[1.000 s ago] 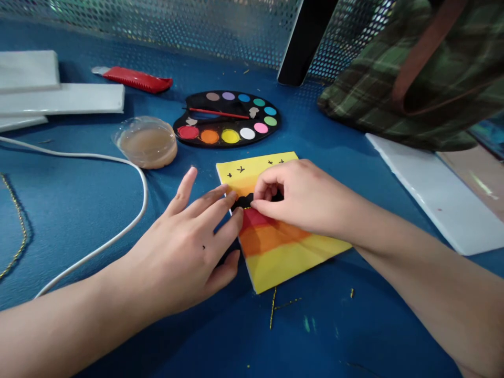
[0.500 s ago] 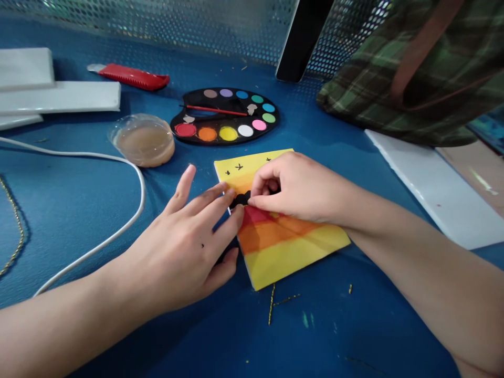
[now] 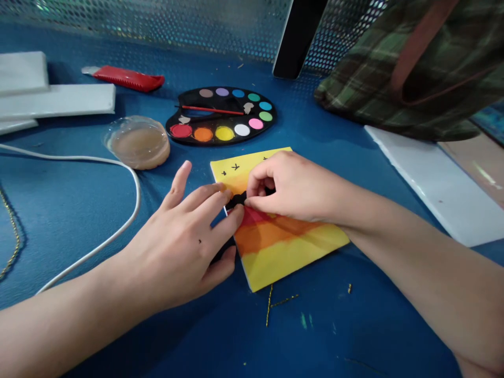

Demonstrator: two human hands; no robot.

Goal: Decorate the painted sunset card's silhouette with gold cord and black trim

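Where right hand (image 3: 295,186) pinches, canvas (image 3: 283,247) banded yellow, orange, red

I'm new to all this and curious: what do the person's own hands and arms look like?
Both are bare: no gloves, rings, watch or bracelets on the left hand or right hand, and no sleeves on the forearms in view. The left hand has a small dark mark on its back.

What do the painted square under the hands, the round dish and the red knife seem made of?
Painted square: probably stretched canvas or board, matte paint, thick white edge showing. Round dish: thin clear plastic, glossy, murky brownish liquid visible through its wall. Red knife: ribbed red plastic body, likely, with a dull grey metal-looking tip.
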